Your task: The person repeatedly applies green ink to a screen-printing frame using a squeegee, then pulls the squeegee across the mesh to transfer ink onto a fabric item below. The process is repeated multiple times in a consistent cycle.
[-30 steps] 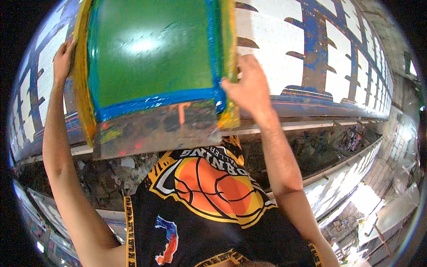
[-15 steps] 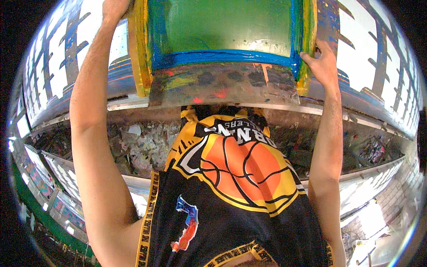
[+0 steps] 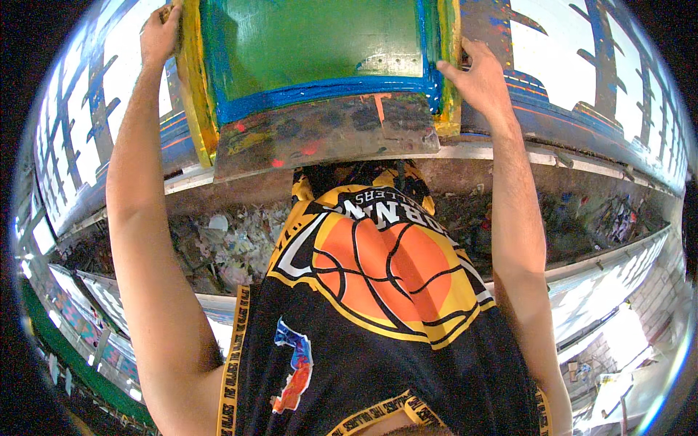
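Observation:
A screen printing frame (image 3: 320, 89) lies ahead of me at the top of the view, with green mesh (image 3: 320, 40), a blue inner border and yellow-stained side rails. Its left rail is gripped near the far end by my left hand (image 3: 160, 35), fingers curled round the edge. My right hand (image 3: 480, 76) holds the right rail, thumb on top and fingers down the outer side. A dark, paint-smeared flap or board (image 3: 327, 134) shows along the near side of the frame. The frame's far end is out of view.
A long printing table with white panels (image 3: 552, 43) runs left and right beneath the frame. Below its near ledge (image 3: 480, 151) is a littered aisle with paper scraps (image 3: 243, 243). Behind me stands another table (image 3: 603, 280), near a block wall at right.
The frame and both hands have shifted left in view, and the frame looks slightly tilted. Both hands keep their grip on the rails. More of the right-hand table shows.

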### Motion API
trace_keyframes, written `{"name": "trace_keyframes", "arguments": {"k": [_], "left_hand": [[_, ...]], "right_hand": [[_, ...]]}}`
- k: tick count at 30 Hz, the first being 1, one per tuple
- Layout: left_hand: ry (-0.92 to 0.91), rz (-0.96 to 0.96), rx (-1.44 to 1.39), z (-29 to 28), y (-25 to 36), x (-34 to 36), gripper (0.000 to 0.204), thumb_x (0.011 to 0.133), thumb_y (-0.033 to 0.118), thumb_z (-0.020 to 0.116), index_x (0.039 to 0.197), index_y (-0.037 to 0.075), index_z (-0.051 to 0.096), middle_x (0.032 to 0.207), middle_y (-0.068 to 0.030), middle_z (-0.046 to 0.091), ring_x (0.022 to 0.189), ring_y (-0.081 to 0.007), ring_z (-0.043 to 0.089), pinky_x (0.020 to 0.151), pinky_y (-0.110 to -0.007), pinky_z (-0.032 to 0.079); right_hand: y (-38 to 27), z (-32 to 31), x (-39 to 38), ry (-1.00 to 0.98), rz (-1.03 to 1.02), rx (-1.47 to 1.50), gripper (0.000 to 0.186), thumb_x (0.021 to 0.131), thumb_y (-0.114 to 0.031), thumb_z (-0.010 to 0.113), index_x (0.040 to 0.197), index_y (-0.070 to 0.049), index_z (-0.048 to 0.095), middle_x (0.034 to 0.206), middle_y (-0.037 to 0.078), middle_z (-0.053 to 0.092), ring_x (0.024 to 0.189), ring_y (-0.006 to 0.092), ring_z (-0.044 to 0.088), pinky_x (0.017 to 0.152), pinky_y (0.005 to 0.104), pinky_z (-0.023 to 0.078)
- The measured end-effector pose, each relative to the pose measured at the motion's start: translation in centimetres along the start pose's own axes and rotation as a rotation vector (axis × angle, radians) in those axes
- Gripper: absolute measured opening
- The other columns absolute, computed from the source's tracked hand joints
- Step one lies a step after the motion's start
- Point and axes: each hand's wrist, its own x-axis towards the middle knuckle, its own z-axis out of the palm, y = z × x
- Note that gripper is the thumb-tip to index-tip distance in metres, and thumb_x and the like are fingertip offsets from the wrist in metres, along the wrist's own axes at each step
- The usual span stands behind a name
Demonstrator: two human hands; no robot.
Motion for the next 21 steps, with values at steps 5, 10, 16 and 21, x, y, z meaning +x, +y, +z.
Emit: {"name": "trace_keyframes", "arguments": {"k": [5, 10, 16, 21], "left_hand": [[0.013, 0.123, 0.124, 1.6, -1.0, 1.2, 0.067, 0.102, 0.067, 0.055, 0.141, 0.012, 0.064, 0.132, -0.0224, 0.072, 0.121, -0.0430, 0.070, 0.105, -0.050, 0.053], [0.027, 0.059, -0.023, 1.0, 2.8, -1.6, 0.060, 0.106, 0.051, 0.052, 0.130, -0.003, 0.064, 0.116, -0.0320, 0.073, 0.114, -0.0488, 0.068, 0.100, -0.054, 0.052], [0.025, 0.096, -0.084, 0.1, 4.1, -2.6, 0.058, 0.110, 0.049, 0.045, 0.125, -0.005, 0.060, 0.115, -0.0384, 0.070, 0.114, -0.0555, 0.065, 0.100, -0.060, 0.050], [0.080, 0.056, -0.129, 0.4, 4.4, -2.4, 0.050, 0.112, 0.041, 0.041, 0.116, -0.005, 0.060, 0.111, -0.0410, 0.068, 0.110, -0.0578, 0.065, 0.096, -0.063, 0.051]], "right_hand": [[-5.6, 0.3, -1.7, 0.289, -0.261, -0.183, 0.064, 0.091, -0.038, 0.082, 0.143, -0.005, 0.065, 0.134, 0.024, 0.066, 0.125, 0.0402, 0.063, 0.108, 0.0499, 0.052], [-14.9, 4.0, -7.1, -0.391, -0.645, 0.110, 0.055, 0.087, -0.025, 0.084, 0.136, -0.006, 0.068, 0.135, 0.015, 0.067, 0.127, 0.0351, 0.063, 0.111, 0.0457, 0.051], [-19.5, 4.9, -7.2, -0.534, -0.550, -0.249, 0.067, 0.080, -0.007, 0.083, 0.143, -0.011, 0.062, 0.139, 0.009, 0.063, 0.131, 0.0325, 0.060, 0.114, 0.0464, 0.048], [-21.3, 6.7, -6.3, -0.384, -0.365, -0.366, 0.060, 0.077, 0.005, 0.069, 0.135, -0.011, 0.067, 0.130, 0.008, 0.069, 0.123, 0.0320, 0.066, 0.107, 0.0463, 0.053]]}}
